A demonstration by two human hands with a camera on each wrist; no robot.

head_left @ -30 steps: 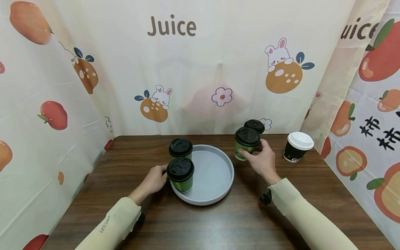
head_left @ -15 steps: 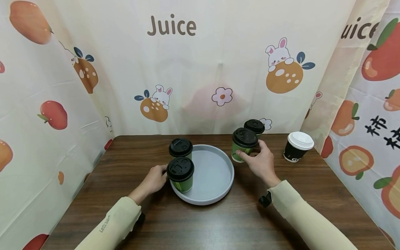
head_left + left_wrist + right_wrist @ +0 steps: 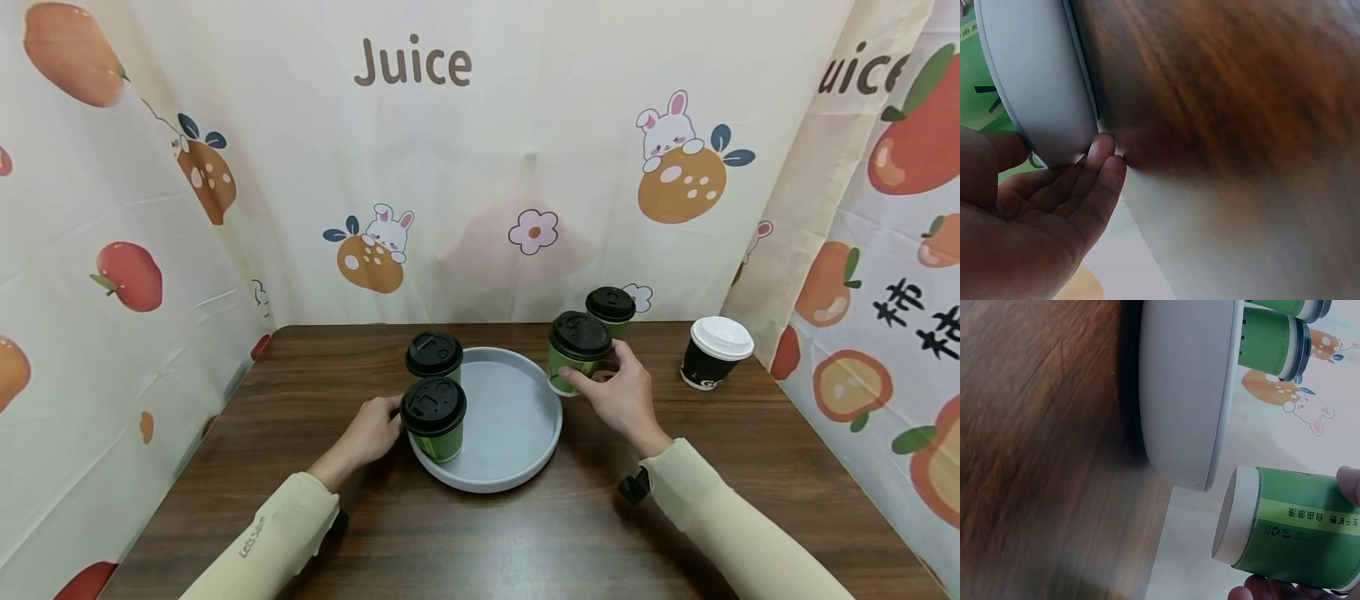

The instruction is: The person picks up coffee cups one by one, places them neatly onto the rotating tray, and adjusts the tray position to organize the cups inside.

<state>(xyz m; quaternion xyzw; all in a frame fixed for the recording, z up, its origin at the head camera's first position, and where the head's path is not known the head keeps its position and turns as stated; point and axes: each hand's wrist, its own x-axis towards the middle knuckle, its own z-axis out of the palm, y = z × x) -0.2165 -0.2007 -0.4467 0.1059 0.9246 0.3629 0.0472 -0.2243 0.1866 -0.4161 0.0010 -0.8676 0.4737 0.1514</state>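
Note:
A round grey tray [image 3: 512, 421] sits on the table, with two green paper cups under black lids at its left: a near cup [image 3: 435, 425] and a far cup [image 3: 433, 357]. My left hand [image 3: 373, 429] pinches the tray's left edge, the thumb [image 3: 1007, 150] by the rim and the fingers against the outer wall. My right hand [image 3: 621, 392] grips another black-lidded green cup [image 3: 576, 348] just beside the tray's right rim. In the right wrist view this held cup [image 3: 1304, 528] is raised off the table, its base showing.
Behind the held cup, another green cup [image 3: 611, 308] with a black lid stands near the table's back edge. A black cup [image 3: 712, 358] with a white lid stands at the back right. Printed curtains [image 3: 480, 167] rise along the back and both sides of the wooden table [image 3: 480, 550].
My right hand has carried its green cup left and slightly nearer, up to the tray's right rim, uncovering more of the cup behind. The left hand and tray have stayed put.

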